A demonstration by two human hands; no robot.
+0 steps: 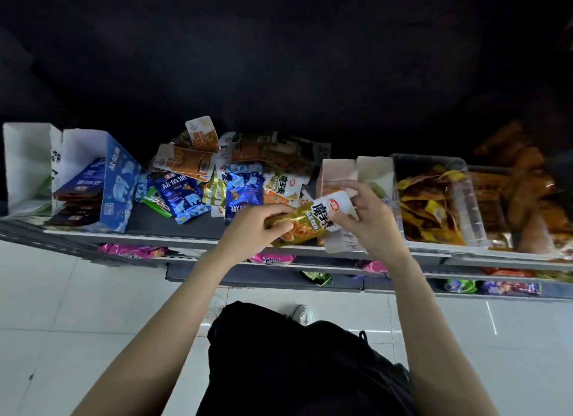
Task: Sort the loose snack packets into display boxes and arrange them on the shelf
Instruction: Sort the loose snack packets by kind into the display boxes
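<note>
"魔芋爽" on gold packet (pixel 313 222), "盐值派" on blue packet (pixel 181 195)

I logged a white tiled floor (pixel 62 307) below the shelving, glossy with light reflections. A white shoe (pixel 300 314) showed on the tiles beside dark clothing (pixel 294 369) that filled the lower centre. Pink packets (pixel 133 250) and a green packet (pixel 317 277) lay on the lower tiers. Upper background was dark.

Gold packet (pixel 305 222) above shelf edge (pixel 173 237)
</note>
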